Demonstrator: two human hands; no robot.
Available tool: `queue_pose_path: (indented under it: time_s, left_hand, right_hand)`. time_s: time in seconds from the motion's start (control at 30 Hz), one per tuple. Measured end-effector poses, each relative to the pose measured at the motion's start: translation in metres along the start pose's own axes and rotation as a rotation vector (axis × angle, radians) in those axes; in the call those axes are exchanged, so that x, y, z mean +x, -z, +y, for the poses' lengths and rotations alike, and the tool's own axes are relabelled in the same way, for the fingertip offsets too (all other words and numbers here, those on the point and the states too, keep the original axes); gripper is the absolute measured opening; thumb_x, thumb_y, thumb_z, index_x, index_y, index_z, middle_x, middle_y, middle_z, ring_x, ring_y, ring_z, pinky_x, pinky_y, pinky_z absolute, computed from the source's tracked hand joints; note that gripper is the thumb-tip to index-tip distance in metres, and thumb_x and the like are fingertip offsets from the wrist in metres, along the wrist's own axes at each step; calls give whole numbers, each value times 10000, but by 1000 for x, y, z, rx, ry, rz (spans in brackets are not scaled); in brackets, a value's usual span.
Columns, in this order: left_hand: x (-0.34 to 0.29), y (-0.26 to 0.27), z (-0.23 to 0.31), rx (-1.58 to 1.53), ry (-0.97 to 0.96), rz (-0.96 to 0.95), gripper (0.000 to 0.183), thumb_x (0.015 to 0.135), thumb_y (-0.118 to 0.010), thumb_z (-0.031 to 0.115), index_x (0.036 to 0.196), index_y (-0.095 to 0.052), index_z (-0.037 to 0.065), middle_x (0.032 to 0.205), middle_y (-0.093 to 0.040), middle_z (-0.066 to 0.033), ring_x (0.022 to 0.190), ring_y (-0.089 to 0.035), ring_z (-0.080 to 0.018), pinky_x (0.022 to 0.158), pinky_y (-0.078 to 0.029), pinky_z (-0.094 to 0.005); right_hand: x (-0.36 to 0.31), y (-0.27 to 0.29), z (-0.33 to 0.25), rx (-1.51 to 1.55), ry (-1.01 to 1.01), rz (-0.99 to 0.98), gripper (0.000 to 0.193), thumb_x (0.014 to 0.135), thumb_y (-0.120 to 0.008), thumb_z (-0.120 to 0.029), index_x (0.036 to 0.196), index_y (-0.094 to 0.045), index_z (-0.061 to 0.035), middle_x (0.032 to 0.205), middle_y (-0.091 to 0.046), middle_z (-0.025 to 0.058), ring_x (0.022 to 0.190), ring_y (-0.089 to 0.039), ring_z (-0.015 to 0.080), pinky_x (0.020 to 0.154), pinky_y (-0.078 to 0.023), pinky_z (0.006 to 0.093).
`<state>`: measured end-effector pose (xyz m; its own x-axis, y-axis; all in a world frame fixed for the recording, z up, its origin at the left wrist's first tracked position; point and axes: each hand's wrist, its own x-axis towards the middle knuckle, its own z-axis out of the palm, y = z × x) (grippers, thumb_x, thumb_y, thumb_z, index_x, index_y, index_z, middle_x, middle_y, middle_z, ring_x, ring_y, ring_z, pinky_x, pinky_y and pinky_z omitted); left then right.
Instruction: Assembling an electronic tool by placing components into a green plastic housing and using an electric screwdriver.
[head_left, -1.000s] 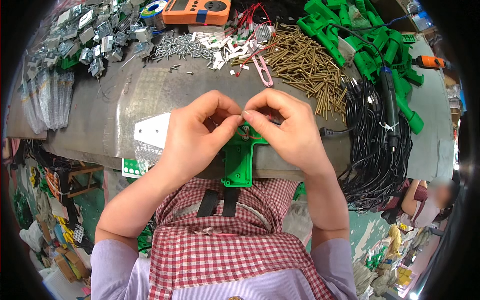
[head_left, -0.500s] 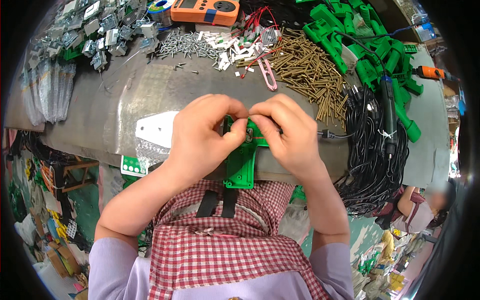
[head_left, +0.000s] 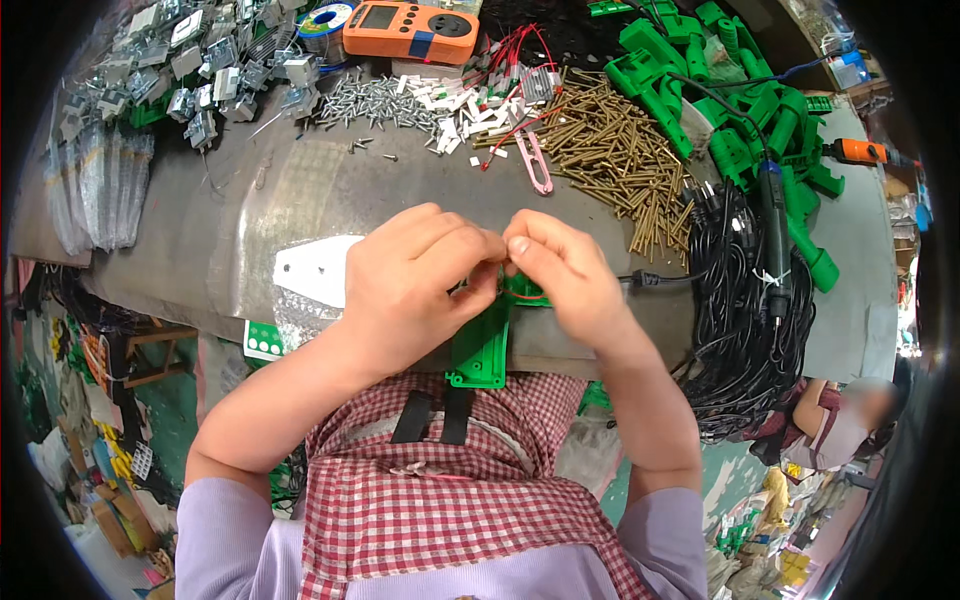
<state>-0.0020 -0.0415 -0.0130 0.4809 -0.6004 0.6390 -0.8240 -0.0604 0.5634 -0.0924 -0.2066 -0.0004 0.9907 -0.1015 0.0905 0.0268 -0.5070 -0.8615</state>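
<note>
My left hand (head_left: 425, 275) and my right hand (head_left: 568, 275) meet above a green plastic housing (head_left: 480, 350) at the table's near edge. Thumb and fingers of each hand are pinched together, the tips almost touching. What lies between them is too small and too covered to make out. A thin red wire (head_left: 530, 296) curves over the housing just below my right fingers. My hands hide the upper part of the housing; its lower, hollow end sticks out toward my apron.
A white plate (head_left: 310, 268) lies left of my hands. Farther back are screws (head_left: 370, 100), brass-coloured pins (head_left: 620, 150), pink snips (head_left: 535, 165) and an orange meter (head_left: 410, 30). Black cords (head_left: 740, 310) and green housings (head_left: 740, 150) crowd the right; a person (head_left: 840, 430) sits beyond.
Both hands have shifted slightly, and their fingertips have lifted off the housing's inside. The red wire now bows in a loop beneath my right fingers.
</note>
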Motion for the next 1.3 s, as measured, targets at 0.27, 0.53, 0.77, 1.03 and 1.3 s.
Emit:
queue_pose_path:
  time_s: [0.27,0.53,0.77,1.03,1.3]
  left_hand:
    - [1,3,2,-394,539,-146,88,743,-676,2,811,-625,25,700,-563,23,578,-448,-46,520,-347,-226]
    - [2,1,-5,-75,162,-55,162,657,-713,22,783,-624,73,770,-624,-24,699,-573,-225,614,-441,-328]
    - [-2,0,30,336,-149,-150,251,639,-779,289,777,-642,131,1105,-554,-53,1036,-492,-287,879,-344,-465]
    - [6,0,31,220,-14,-295,196,653,-751,62,815,-663,127,1192,-540,-82,1137,-454,-336,948,-328,-480]
    - [22,9,27,83,113,-336,111,720,-704,33,820,-668,65,1195,-545,-111,1152,-462,-284,992,-334,-416]
  right_hand:
    - [-2,-5,0,-468,468,276,170,833,-667,-58,989,-601,-44,779,-541,101,718,-579,285,623,-475,359]
    - [-3,-4,-10,-118,81,115,102,869,-639,-106,926,-611,-26,851,-587,108,788,-601,278,690,-481,370]
    - [-9,29,1,178,-11,293,106,876,-659,-86,953,-682,-17,938,-634,33,818,-609,135,722,-486,254]
    - [-32,32,11,308,-55,252,158,855,-641,-40,1012,-643,-20,939,-617,55,849,-607,152,714,-487,278]
    - [-38,-1,22,-185,192,191,176,750,-664,-24,922,-640,-53,948,-554,75,910,-589,270,741,-502,375]
